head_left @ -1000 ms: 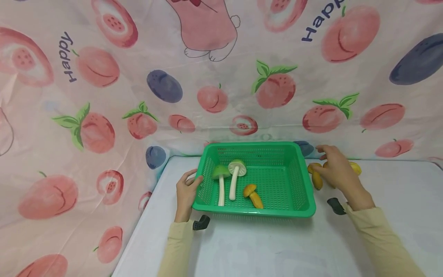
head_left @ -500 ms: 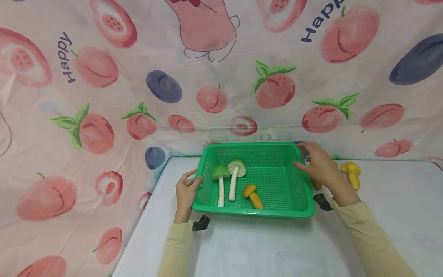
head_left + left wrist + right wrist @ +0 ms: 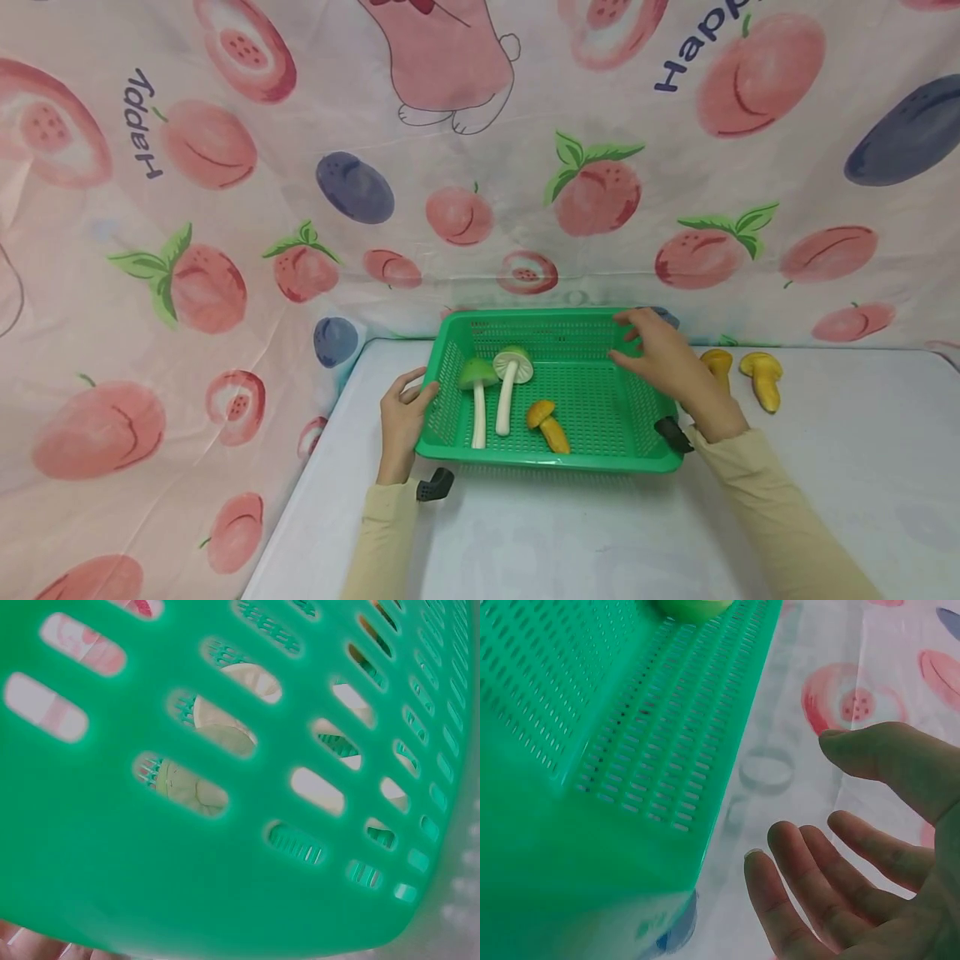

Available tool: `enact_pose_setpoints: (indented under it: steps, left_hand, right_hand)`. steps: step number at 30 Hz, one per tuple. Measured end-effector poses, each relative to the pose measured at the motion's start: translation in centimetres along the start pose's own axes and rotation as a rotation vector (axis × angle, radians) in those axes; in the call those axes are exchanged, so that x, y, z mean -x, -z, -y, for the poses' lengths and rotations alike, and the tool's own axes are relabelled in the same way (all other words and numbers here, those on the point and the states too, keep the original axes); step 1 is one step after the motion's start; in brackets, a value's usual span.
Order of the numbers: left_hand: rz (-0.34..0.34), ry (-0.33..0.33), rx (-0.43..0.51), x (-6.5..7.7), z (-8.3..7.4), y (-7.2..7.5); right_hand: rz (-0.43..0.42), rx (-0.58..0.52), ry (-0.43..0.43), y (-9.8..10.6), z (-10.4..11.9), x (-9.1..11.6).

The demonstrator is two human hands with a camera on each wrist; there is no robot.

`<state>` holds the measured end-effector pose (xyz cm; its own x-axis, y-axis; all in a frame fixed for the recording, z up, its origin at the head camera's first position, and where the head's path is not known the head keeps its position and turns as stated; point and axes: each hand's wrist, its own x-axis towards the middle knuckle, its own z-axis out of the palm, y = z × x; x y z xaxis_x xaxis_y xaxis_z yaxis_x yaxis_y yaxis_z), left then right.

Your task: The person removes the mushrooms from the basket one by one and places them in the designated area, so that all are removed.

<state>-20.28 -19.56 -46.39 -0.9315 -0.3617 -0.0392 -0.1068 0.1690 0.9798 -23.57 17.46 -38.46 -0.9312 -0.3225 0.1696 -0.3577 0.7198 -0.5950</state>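
Note:
My left hand [image 3: 403, 425] grips the left side of the green basket [image 3: 547, 460], thumb on the rim and fingers outside. In the left wrist view the basket's slotted wall [image 3: 247, 847] fills most of the picture. Two mushrooms [image 3: 478, 400] with green caps and white stems lie in the basket's left half; a yellow mushroom [image 3: 553, 429] lies near the front. Over the basket's right rim, my right hand [image 3: 667, 358] has its thumb and fingers spread. The right wrist view shows nothing between the thumb and fingers [image 3: 802, 881].
Two more yellow mushrooms lie on the white table [image 3: 847, 433] right of the basket: one [image 3: 717, 365] partly behind my right hand, the other [image 3: 763, 381] farther right. A fruit-printed cloth [image 3: 480, 167] hangs close behind the basket.
My right hand has moved left from the yellow mushrooms on the table to above the basket's right rim. The left hand and the basket have stayed in place.

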Motion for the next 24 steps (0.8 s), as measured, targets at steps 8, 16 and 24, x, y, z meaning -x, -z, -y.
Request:
enact_pose_setpoints:
  steps: [8,16,24]
  left_hand:
    - [-0.001,-0.006,0.000,0.0,0.0,0.1]
    - [-0.002,0.000,-0.004,-0.1,0.0,0.0]
    - [0.000,-0.007,0.000,0.0,0.0,0.1]
  right_hand:
    - [0.035,-0.015,0.007,-1.4,0.3,-0.8]
    - [0.086,-0.012,0.025,-3.1,0.2,-1.7]
    - [0.117,-0.031,0.044,-4.7,-0.2,-2.2]
